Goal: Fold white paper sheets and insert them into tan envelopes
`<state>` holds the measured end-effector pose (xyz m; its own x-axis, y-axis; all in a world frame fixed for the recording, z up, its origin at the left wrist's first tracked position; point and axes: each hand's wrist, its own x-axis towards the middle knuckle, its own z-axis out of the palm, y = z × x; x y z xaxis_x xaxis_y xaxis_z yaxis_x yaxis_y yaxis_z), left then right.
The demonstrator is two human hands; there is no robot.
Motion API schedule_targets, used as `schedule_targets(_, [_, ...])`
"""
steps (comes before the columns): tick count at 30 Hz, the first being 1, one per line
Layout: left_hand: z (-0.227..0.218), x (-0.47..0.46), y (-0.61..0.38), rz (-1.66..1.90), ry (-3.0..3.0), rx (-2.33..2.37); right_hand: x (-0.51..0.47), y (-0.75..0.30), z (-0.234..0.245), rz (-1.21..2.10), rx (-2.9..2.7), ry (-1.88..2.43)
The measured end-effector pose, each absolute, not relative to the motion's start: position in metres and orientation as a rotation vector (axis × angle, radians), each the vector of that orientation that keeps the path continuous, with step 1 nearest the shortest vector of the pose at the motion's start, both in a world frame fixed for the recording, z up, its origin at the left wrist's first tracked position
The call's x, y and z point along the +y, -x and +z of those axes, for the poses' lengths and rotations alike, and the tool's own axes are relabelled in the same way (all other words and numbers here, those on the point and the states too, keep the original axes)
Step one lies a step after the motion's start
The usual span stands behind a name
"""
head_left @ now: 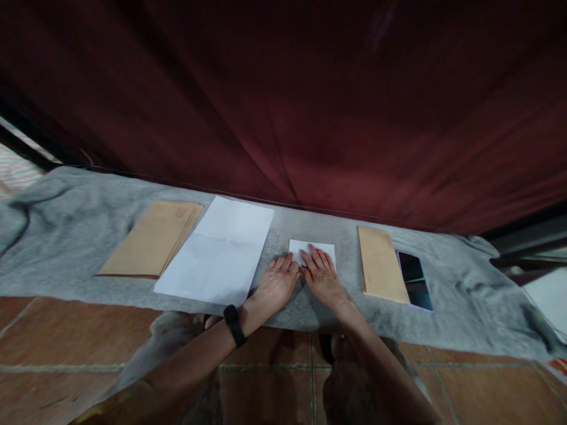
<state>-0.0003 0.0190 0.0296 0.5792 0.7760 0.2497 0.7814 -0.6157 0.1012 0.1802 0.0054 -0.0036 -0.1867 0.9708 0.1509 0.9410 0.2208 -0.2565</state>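
Note:
A small folded white paper [310,247] lies on the grey cloth [66,236] in front of me. My left hand [277,284] rests flat beside and on its near left edge, fingers stretched out. My right hand [322,274] lies flat on the paper, fingers spread and pressing down. The two hands touch at the fingertips. A black band sits on my left wrist [234,324]. Most of the paper's near part is hidden under my hands.
A stack of white sheets [219,251] lies left of my hands, and a pile of brown envelopes [153,239] further left. To the right lie more brown envelopes [381,265] and a dark phone [414,280]. A dark red curtain [287,106] hangs behind; tiled floor [66,336] lies below.

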Motion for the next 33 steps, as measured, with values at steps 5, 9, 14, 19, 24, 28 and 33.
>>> schedule_targets(5, [0.024,0.027,-0.004,-0.42,2.77,-1.37,0.003,-0.189,-0.004,0.138,-2.178,1.84])
schedule_targets(9, [0.017,0.031,-0.007,-0.392,2.756,-1.374,0.001,-0.196,-0.005,0.141,-2.144,1.88])
schedule_targets(14, [0.019,0.032,-0.01,-0.353,2.754,-1.402,0.0,-0.201,-0.004,0.132,-2.117,1.924])
schedule_targets(19, [0.015,0.032,-0.012,-0.376,2.741,-1.414,0.0,-0.2,-0.004,0.104,-2.142,1.941])
schedule_targets(24, [0.004,0.032,-0.01,-0.394,2.763,-1.395,-0.001,-0.202,-0.006,0.085,-2.103,1.99])
schedule_targets(28, [0.0,0.032,-0.01,-0.384,2.771,-1.396,-0.003,-0.203,-0.009,0.058,-2.046,2.048])
schedule_targets(33, [0.002,0.03,-0.013,-0.406,2.773,-1.403,-0.005,-0.198,-0.01,-0.012,-1.987,2.05])
